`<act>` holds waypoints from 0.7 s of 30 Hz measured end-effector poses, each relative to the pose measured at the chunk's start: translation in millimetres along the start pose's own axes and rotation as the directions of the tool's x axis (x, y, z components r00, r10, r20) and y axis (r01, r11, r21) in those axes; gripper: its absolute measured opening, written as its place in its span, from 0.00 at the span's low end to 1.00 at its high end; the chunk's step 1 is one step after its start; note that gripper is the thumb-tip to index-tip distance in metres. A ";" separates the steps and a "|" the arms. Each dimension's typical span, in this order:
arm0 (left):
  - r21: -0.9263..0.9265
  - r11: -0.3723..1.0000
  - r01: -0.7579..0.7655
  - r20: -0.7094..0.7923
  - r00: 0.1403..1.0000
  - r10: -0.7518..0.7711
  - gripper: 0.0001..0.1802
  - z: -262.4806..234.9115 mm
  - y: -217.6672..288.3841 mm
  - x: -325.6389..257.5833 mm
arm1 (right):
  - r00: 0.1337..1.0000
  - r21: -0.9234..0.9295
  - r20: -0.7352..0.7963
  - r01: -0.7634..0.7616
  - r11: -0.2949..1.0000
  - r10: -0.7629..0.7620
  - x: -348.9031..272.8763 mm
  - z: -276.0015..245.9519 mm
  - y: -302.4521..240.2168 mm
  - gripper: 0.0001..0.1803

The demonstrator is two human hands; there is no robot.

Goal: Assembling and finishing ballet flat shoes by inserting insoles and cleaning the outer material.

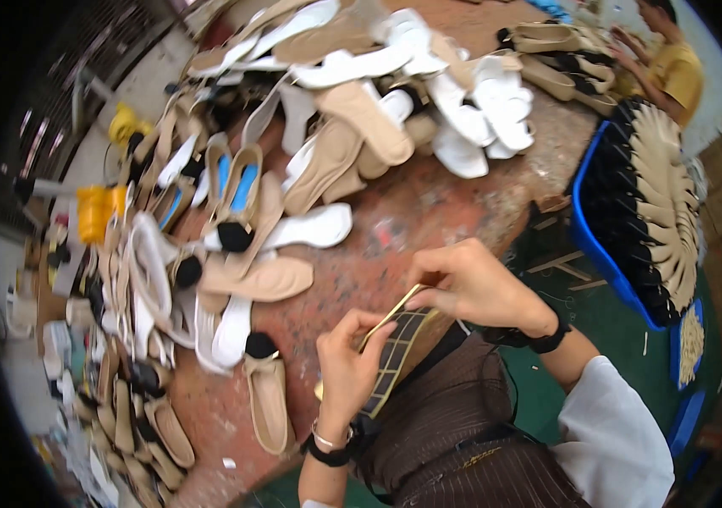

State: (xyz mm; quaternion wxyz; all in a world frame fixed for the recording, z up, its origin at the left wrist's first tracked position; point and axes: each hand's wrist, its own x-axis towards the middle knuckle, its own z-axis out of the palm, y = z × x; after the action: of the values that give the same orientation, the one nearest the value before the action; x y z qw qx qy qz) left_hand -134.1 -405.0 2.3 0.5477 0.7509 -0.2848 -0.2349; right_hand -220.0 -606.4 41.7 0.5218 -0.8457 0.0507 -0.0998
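Note:
A thin pale-yellow strip (392, 315) is stretched at a slant between my two hands, just off the near edge of the table. My left hand (346, 360) pinches its lower end between thumb and fingers. At the upper end, my right hand (473, 286) grips it the same way. Right beneath the strip lies a dark piece with a yellow-lined grid (395, 360), near my apron; whether the strip is joined to it I cannot tell. Left of my left hand, a beige flat shoe (268, 402) with a black pompom rests on the table.
Beige and white insoles (365, 123) and shoes pile across the reddish stone table (395, 224). Beige and black shoe parts fill a blue-rimmed tray (579, 212) on the right. A person in a yellow shirt (681, 80) sits far right. A yellow container (94, 214) stands left.

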 end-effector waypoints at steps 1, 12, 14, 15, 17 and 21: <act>-0.117 0.993 0.007 -0.020 1.000 -0.009 0.07 -4.2 -1.3 -1.4 | 0.999 0.070 0.022 -0.034 0.997 0.033 3.0 4.0 -5.8 0.09; -0.061 0.995 0.079 0.030 0.997 -0.077 0.07 -17.1 2.9 -9.4 | 0.979 0.127 0.090 -0.195 0.973 0.184 1.0 11.7 -5.7 0.03; -0.046 0.994 0.104 0.053 0.993 -0.101 0.07 -16.9 8.1 -8.5 | 0.977 0.123 0.088 -0.205 0.971 0.195 -1.0 11.5 -0.3 0.04; -0.026 0.992 0.122 0.073 0.990 -0.120 0.08 -16.9 9.4 -8.4 | 0.977 0.122 0.083 -0.208 0.971 0.199 -1.3 12.1 1.5 0.04; -0.023 0.990 0.137 0.076 0.988 -0.135 0.08 -16.6 8.2 -8.4 | 0.983 0.086 0.071 -0.175 0.981 0.169 -1.1 12.9 -0.1 0.04; 0.009 0.985 0.170 0.081 0.982 -0.170 0.08 -18.9 6.5 -6.8 | 0.999 0.059 0.010 -0.044 0.997 0.043 1.3 20.8 1.7 0.04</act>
State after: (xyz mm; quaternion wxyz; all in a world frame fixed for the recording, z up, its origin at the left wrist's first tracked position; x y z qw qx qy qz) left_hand -127.5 -388.8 14.3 0.5126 0.7629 -0.2419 -0.3110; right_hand -214.1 -589.3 31.3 0.5488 -0.8290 0.0639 -0.0861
